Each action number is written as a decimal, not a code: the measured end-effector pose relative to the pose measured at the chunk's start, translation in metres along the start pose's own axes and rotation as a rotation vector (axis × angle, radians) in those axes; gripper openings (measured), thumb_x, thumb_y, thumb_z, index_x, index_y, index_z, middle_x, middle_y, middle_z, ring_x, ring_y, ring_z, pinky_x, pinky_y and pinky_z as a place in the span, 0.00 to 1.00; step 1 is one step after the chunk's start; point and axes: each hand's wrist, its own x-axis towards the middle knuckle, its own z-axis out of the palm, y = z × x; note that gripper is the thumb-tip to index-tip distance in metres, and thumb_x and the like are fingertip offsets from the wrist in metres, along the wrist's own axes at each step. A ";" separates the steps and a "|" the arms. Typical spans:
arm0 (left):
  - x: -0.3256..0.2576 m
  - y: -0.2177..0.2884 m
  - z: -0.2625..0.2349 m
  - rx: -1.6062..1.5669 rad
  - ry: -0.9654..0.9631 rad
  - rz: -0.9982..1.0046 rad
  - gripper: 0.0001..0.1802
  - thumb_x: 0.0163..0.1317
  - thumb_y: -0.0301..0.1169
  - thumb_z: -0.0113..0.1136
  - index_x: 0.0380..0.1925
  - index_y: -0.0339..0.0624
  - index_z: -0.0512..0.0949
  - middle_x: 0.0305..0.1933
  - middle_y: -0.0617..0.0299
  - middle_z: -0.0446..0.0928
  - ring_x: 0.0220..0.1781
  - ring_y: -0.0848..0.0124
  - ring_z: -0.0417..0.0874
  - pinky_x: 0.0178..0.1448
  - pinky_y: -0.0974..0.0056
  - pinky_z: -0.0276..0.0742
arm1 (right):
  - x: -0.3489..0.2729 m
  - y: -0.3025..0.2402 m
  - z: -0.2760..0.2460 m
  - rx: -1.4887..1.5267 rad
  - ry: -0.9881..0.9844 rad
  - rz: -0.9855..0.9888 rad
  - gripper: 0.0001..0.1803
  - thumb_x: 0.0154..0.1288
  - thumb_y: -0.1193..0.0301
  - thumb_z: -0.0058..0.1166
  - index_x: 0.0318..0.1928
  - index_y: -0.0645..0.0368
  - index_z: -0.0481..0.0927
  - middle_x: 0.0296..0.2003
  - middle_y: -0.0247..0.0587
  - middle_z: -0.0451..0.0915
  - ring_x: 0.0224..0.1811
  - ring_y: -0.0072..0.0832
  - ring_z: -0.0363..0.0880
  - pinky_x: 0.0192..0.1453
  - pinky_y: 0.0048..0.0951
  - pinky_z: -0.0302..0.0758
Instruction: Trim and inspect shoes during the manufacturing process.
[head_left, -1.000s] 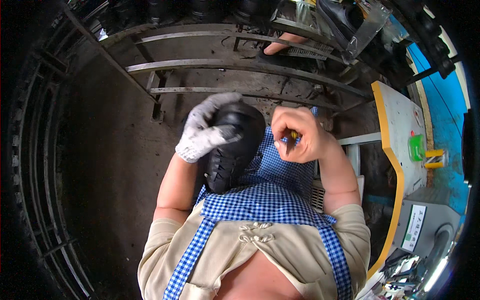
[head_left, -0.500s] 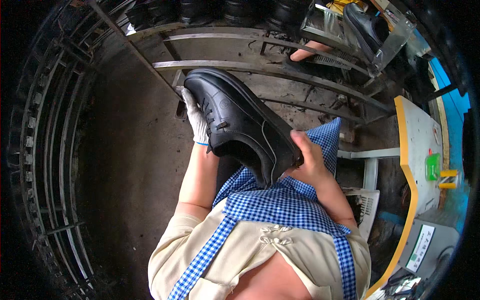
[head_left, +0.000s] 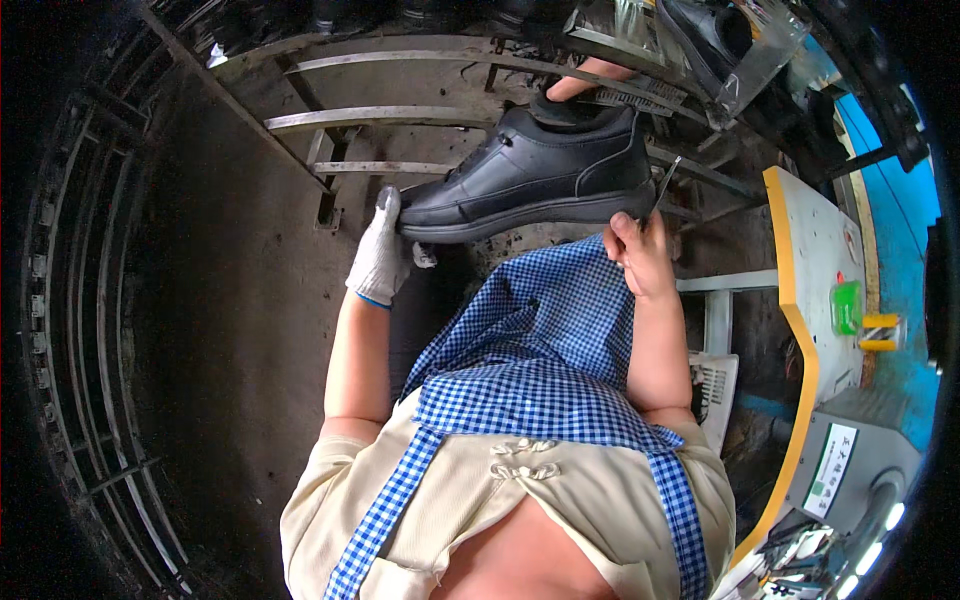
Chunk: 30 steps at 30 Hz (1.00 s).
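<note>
A black lace-up leather shoe is held sideways in front of me, its toe to the left, its opening up and its sole facing me. My left hand, in a white knit glove with dark-stained fingertips, grips the toe end. Under the heel at the other end is my bare right hand, its fingers curled round a thin metal tool whose tip points upward beside the heel. The tool's handle is hidden in the fingers, so its kind cannot be told.
Beyond the shoe runs a metal rack with dark footwear along its top. Another black shoe stands at upper right, near another person's bare limb. On the right are a white yellow-edged table, a grey machine box and a white basket.
The shoe has turned from an upright slant to lie sideways, sole toward me, and moved farther away. My right hand has gone from the heel's side to below it; the metal tool now shows.
</note>
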 end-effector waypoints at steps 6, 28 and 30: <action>0.005 -0.018 0.016 -0.033 0.041 -0.030 0.28 0.67 0.53 0.47 0.52 0.40 0.73 0.47 0.61 0.79 0.41 0.72 0.79 0.34 0.67 0.76 | 0.000 -0.010 0.020 0.107 0.175 -0.062 0.24 0.57 0.69 0.61 0.53 0.59 0.68 0.39 0.39 0.78 0.28 0.25 0.80 0.16 0.11 0.56; 0.001 -0.006 0.026 -0.158 -0.096 0.366 0.27 0.70 0.48 0.42 0.63 0.45 0.63 0.61 0.56 0.69 0.58 0.65 0.72 0.63 0.59 0.69 | -0.021 -0.060 0.035 0.171 -0.153 -0.123 0.47 0.43 0.81 0.62 0.66 0.57 0.56 0.46 0.45 0.75 0.28 0.29 0.80 0.24 0.27 0.79; -0.013 0.003 0.021 -0.249 -0.105 0.233 0.30 0.68 0.52 0.43 0.61 0.44 0.64 0.49 0.58 0.75 0.44 0.70 0.76 0.49 0.64 0.78 | -0.023 -0.069 0.039 0.322 -0.078 -0.220 0.39 0.42 0.78 0.61 0.60 0.62 0.64 0.43 0.50 0.78 0.26 0.34 0.81 0.22 0.30 0.79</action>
